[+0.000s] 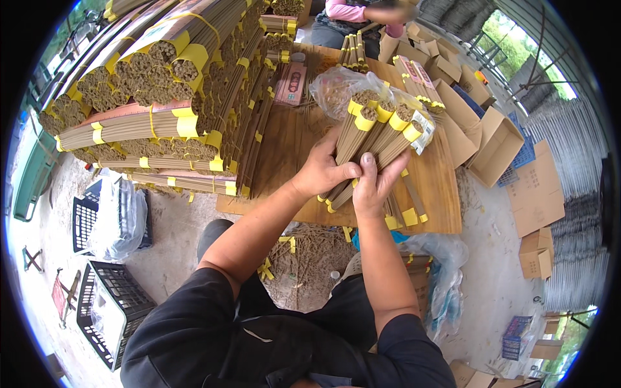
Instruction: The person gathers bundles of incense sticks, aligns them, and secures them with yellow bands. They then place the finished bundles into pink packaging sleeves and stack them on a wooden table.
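Note:
Between my two hands is a cluster of several incense stick bundles (372, 139), brown and wrapped with yellow paper bands near their ends. My left hand (322, 167) is closed round the cluster's left side. My right hand (376, 187) grips its right side, and the two thumbs nearly meet in front. The bundles tilt, with their banded upper ends fanned away from me over the wooden table (440, 200). Behind them lies a crumpled clear plastic bag (333, 90). Loose yellow-banded sticks (414, 200) rest on the table beside my right hand.
A tall stack of banded incense bundles (162, 123) fills the table's left side. Pink-labelled packs (417, 81) lie at the far right. Across the table sits another person (346, 29). Black plastic crates (116, 304) stand at lower left, and open cardboard boxes (495, 145) at right.

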The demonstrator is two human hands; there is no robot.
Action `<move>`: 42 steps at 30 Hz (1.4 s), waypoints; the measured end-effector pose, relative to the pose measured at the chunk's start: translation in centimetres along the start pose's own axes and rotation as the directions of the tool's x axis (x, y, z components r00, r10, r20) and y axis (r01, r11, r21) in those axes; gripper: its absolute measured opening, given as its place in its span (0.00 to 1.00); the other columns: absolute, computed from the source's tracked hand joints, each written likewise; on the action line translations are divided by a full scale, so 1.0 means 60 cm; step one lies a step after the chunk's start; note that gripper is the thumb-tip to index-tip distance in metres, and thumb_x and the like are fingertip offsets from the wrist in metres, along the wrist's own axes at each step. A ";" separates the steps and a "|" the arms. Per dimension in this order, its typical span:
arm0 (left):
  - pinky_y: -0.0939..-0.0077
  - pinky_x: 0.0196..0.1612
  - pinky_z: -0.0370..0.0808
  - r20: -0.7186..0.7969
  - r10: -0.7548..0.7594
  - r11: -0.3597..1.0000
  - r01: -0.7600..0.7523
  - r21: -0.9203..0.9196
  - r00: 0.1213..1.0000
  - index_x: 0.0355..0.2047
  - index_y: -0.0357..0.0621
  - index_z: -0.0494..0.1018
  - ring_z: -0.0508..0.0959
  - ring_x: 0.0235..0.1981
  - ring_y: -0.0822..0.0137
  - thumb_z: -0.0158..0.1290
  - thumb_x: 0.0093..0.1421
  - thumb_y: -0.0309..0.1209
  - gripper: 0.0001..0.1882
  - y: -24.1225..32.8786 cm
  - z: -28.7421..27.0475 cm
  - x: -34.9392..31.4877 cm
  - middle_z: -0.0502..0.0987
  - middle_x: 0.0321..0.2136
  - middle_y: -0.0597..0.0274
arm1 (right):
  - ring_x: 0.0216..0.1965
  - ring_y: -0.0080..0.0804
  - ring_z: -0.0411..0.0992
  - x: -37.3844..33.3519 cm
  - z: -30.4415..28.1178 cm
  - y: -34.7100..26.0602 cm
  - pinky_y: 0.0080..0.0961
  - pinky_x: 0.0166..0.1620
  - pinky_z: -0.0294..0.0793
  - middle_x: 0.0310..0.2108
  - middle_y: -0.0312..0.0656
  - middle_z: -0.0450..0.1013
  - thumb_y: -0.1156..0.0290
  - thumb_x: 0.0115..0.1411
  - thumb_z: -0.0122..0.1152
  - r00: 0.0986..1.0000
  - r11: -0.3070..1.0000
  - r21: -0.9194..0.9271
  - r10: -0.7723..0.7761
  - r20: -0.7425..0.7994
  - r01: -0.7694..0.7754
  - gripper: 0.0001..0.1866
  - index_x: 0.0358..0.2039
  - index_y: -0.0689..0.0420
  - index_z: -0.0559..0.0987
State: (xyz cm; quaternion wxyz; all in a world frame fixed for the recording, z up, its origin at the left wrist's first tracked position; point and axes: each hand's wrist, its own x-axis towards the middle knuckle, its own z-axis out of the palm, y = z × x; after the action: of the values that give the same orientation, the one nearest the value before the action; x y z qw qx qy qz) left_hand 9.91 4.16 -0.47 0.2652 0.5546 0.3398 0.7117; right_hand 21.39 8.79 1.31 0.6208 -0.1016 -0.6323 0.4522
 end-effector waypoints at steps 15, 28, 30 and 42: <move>0.62 0.64 0.66 -0.099 0.156 0.936 -0.115 0.332 0.983 0.71 0.31 0.51 0.72 0.62 0.50 0.53 0.66 0.55 0.47 0.043 0.022 -0.009 0.69 0.61 0.39 | 0.65 0.51 0.61 0.001 0.002 0.004 0.46 0.65 0.60 0.66 0.61 0.56 0.39 0.69 0.45 0.969 0.950 -0.212 -0.202 0.140 0.229 0.50 0.70 0.71 0.44; 0.64 0.63 0.68 -0.043 0.042 0.977 -0.032 0.210 0.998 0.71 0.35 0.52 0.73 0.61 0.56 0.60 0.64 0.44 0.44 0.035 0.012 -0.016 0.72 0.60 0.46 | 0.52 0.31 0.68 0.051 0.015 -0.045 0.34 0.57 0.69 0.53 0.47 0.66 0.59 0.54 0.76 0.995 0.986 0.154 -0.079 0.064 0.068 0.45 0.61 0.66 0.58; 0.64 0.63 0.68 -0.043 0.049 0.981 -0.041 0.189 0.998 0.71 0.35 0.53 0.73 0.61 0.55 0.61 0.63 0.47 0.45 0.035 0.013 -0.012 0.72 0.60 0.45 | 0.50 0.30 0.71 0.059 0.011 -0.054 0.32 0.55 0.72 0.51 0.45 0.69 0.62 0.52 0.79 0.993 0.994 0.105 -0.054 0.109 0.042 0.45 0.60 0.65 0.60; 0.59 0.64 0.68 0.057 0.144 0.907 -0.155 0.391 0.988 0.70 0.34 0.53 0.70 0.64 0.43 0.58 0.63 0.54 0.47 0.034 -0.002 -0.022 0.67 0.63 0.37 | 0.48 0.31 0.74 0.040 0.002 -0.049 0.29 0.51 0.77 0.48 0.44 0.71 0.52 0.38 0.87 0.989 0.990 0.054 -0.133 0.060 0.130 0.54 0.57 0.63 0.61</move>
State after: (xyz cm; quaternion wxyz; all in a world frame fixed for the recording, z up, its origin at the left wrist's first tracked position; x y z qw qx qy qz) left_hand 10.13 1.84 0.32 0.0976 0.6304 0.4290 0.6396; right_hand 22.04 8.73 5.03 0.6313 -0.0297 -0.6454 0.4290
